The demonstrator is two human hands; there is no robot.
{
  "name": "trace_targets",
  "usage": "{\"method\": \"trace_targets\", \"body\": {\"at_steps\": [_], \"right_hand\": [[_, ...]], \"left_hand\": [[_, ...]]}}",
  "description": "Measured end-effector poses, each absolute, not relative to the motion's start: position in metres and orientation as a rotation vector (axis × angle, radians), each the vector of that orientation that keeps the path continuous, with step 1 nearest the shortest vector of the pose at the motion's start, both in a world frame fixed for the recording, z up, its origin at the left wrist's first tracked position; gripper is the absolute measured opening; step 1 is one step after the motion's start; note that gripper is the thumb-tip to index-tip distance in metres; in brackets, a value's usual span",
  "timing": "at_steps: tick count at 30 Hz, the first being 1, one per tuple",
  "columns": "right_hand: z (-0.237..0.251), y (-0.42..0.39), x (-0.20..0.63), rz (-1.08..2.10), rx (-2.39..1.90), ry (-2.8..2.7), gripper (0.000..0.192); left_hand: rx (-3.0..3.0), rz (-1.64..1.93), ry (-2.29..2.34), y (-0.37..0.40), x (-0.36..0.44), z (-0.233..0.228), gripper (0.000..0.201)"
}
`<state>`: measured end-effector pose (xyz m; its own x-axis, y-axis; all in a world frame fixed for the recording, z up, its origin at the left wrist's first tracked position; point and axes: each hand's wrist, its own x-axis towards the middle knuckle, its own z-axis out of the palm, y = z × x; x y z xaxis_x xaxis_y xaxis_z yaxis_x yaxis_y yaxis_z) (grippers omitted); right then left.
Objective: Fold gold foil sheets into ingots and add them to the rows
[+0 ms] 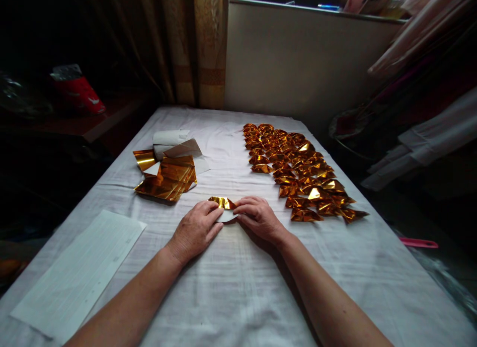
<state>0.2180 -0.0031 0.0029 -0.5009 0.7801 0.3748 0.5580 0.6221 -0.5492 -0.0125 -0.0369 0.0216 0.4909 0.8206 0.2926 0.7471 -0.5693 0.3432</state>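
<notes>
At the middle of the white-covered table [231, 277], a partly folded sheet of gold foil paper [223, 203] shows its shiny side at the back and a white side toward me. My left hand [197, 227] grips its left end between thumb and fingers. The right end is pinched by my right hand [259, 216]. Beyond my left hand lies a loose stack of flat gold foil sheets [169, 180], some turned to their pale backs. Rows of folded gold foil pieces [298, 168], pointed at the ends, spread over the right side.
White lined paper [82, 272] lies at the table's left edge. Behind the foil stack sits a white roll or folded paper [169, 137]. A curtain [208, 48] and a pale wall [290, 63] border the far edge. Clothes [443, 133] hang at the right, above a pink handle [419, 243].
</notes>
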Motion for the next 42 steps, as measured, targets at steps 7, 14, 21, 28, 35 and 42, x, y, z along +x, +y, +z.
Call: {"method": "trace_targets", "body": {"at_steps": [7, 14, 21, 28, 35, 42], "right_hand": [[0.009, -0.008, 0.202, 0.453, -1.274, -2.112, 0.007], [0.006, -0.009, 0.197, 0.419, -1.326, -2.080, 0.011], [0.007, -0.010, 0.193, 0.424, -1.374, -2.067, 0.013], [0.002, -0.009, 0.193, 0.377, -1.357, -2.071, 0.009], [0.006, -0.018, 0.191, 0.197, -1.263, -2.232, 0.012], [0.013, -0.024, 0.192, 0.256, -1.154, -2.288, 0.011]], "left_hand": [[2.586, 0.603, 1.323, -0.039, -0.010, 0.022, 0.031], [2.631, 0.590, 1.221, -0.038, -0.014, 0.022, 0.035], [2.664, 0.542, 1.188, -0.037, -0.017, 0.021, 0.033], [2.663, 0.505, 1.132, -0.034, -0.020, 0.027, 0.027], [2.436, 0.718, 1.163, -0.029, -0.034, 0.026, 0.026], [2.280, 0.782, 1.209, -0.020, -0.055, 0.030, 0.027]]}}
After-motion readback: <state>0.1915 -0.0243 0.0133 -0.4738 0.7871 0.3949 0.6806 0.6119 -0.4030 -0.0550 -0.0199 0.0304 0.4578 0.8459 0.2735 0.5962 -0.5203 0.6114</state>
